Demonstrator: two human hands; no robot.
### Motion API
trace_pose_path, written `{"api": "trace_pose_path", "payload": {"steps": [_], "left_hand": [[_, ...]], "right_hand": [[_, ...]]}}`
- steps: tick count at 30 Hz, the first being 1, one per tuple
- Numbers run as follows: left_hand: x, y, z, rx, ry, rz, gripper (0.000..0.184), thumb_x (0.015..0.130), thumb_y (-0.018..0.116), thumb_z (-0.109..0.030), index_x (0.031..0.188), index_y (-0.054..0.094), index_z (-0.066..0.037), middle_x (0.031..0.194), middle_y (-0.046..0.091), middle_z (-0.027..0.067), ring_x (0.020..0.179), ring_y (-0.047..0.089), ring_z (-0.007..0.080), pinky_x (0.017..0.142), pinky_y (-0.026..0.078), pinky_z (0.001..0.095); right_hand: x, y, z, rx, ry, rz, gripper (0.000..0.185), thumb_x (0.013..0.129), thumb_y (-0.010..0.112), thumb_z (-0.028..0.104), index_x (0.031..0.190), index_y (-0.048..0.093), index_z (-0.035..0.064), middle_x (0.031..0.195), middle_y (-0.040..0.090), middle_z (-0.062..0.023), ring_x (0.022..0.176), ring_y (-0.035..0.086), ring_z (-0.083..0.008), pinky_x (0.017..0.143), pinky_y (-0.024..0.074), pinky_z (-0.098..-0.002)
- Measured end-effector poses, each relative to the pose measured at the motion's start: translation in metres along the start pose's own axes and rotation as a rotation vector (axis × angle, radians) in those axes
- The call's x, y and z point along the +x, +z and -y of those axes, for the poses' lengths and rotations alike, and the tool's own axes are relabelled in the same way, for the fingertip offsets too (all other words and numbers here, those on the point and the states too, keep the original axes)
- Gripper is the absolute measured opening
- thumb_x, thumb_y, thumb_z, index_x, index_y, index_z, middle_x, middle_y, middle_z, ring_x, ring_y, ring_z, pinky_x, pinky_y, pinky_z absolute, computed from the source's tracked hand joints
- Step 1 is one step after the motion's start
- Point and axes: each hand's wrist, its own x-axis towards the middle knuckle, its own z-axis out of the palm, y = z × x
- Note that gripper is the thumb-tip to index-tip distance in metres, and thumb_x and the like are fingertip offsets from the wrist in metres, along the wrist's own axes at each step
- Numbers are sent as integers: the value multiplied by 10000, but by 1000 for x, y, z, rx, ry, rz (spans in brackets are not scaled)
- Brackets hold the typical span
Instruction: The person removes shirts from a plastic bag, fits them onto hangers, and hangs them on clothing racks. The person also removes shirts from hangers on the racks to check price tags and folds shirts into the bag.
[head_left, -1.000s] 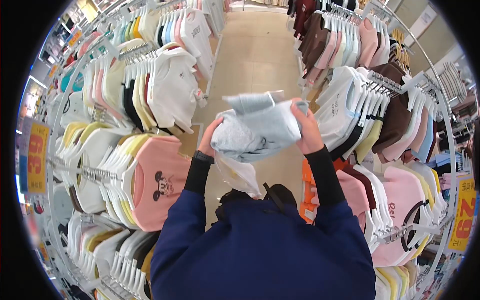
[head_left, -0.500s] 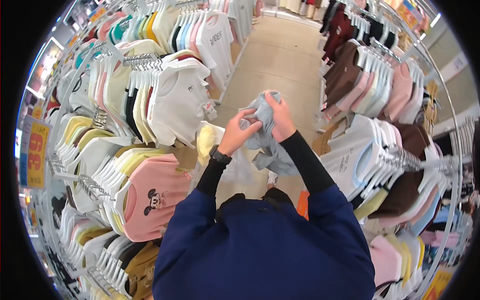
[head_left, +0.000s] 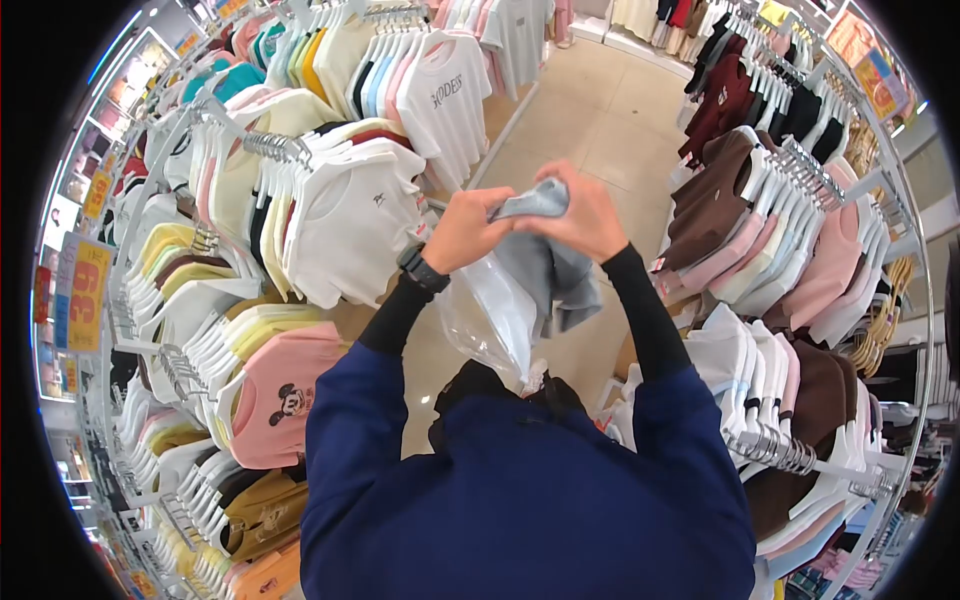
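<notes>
A grey-blue garment (head_left: 550, 275) hangs bunched in front of me, its upper edge gathered between both hands. My left hand (head_left: 468, 228), with a dark watch on the wrist, is closed on the left side of that edge. Closed on the other side is my right hand (head_left: 585, 215), its fingers curled over the cloth. A clear plastic bag (head_left: 485, 315) dangles below my left hand beside the garment; what holds it up is hidden.
Racks flank the tiled aisle (head_left: 590, 110). On the left hang a white shirt (head_left: 360, 220) and a pink mouse-print shirt (head_left: 275, 395); a yellow price sign (head_left: 87, 295) stands at their outer end. Brown tops (head_left: 715, 205) and several hangers (head_left: 775, 445) are on the right.
My hands have come level on either side of the garment's edge, bringing it into a gathered loop. The plastic bag now shows more plainly below. The view has shifted slightly.
</notes>
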Motion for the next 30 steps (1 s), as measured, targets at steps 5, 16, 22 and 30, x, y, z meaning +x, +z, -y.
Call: {"api": "trace_pose_path", "payload": {"steps": [5,16,22,30], "left_hand": [[24,-14,-10,-115,55,51,195,865,675,-119,1006,660,15,788,663,92,718,599,118,683,488,279],[-7,-114,22,-212,-269,-288,269,882,636,-59,1135,630,32,968,666,21,842,588,92,765,479,246],[-76,-133,130,-313,-728,-515,371,868,655,-77,1217,563,12,1023,655,24,908,577,105,827,455,239],[-68,-98,128,-207,-446,-482,624,735,773,-94,1289,492,-37,1242,621,97,1138,569,205,1006,407,342]], "right_hand": [[-32,39,-91,-260,73,105,339,635,808,262,888,656,93,1013,647,-56,895,617,-287,707,505,-369],[5,98,-225,674,513,235,282,788,716,116,1059,658,65,1070,657,-30,963,607,-168,852,473,-310],[104,57,-179,441,268,236,239,783,617,42,1021,632,33,936,679,-82,872,616,-178,791,477,-309],[172,78,-69,186,-121,584,249,731,638,75,977,613,44,795,627,-185,745,635,-320,684,492,-364]]}}
